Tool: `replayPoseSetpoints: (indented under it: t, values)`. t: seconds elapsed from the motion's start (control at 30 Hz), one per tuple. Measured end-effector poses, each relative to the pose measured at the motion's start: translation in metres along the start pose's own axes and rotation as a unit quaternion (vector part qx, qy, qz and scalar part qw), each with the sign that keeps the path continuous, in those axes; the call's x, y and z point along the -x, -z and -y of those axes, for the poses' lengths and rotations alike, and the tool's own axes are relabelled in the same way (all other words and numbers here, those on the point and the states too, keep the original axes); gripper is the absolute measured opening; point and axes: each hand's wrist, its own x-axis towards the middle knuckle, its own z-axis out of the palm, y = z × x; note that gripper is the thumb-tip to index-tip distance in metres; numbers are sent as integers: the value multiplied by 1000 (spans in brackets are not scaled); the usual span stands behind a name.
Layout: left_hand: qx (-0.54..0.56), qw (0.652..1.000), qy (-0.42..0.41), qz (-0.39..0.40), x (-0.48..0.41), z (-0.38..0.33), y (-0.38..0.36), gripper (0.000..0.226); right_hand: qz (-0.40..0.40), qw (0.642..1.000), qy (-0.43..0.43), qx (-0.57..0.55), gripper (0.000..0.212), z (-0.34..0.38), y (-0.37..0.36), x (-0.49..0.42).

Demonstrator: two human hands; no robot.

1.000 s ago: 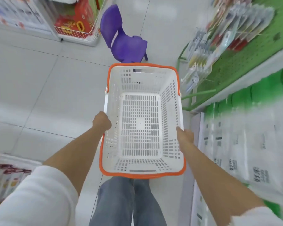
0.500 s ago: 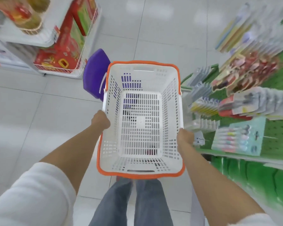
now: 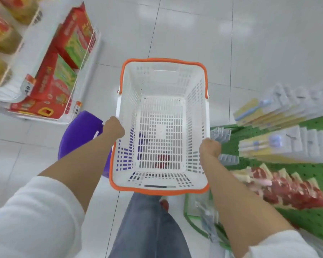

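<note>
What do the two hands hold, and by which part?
The white basket, by its upper edge on the two long sides: the left hand grips the left side, the right hand the right side.

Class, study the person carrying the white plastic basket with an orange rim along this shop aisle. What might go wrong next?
The white plastic basket hides part of the purple plastic chair below the left hand; the person may trip on it. The right hand is close to grey packets on the green pegboard and could knock them off.

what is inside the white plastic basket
Nothing lies inside the white slotted plastic basket with orange rim. Through its slots show a purple plastic chair and something red; the bars hide the rest below.
</note>
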Motion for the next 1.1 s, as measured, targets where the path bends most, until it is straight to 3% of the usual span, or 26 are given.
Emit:
replayPoseSetpoints:
  t: [0.3, 0.53, 0.8, 1.1]
  values:
    - [17, 999, 26, 21, -171, -126, 23, 36, -6, 1000, -14, -15, 31, 123, -88, -143]
    - [27, 998, 54, 30, -293, -169, -7, 35, 3, 1000, -4, 13, 25, 177, -169, -246]
    - [78, 992, 93, 27, -425, -151, -123, 42, 26, 999, 31, 31, 39, 157, -299, -369]
    - [88, 983, 162, -5, -471, -111, -204, 42, 38, 994, 80, 58, 37, 108, -378, -408]
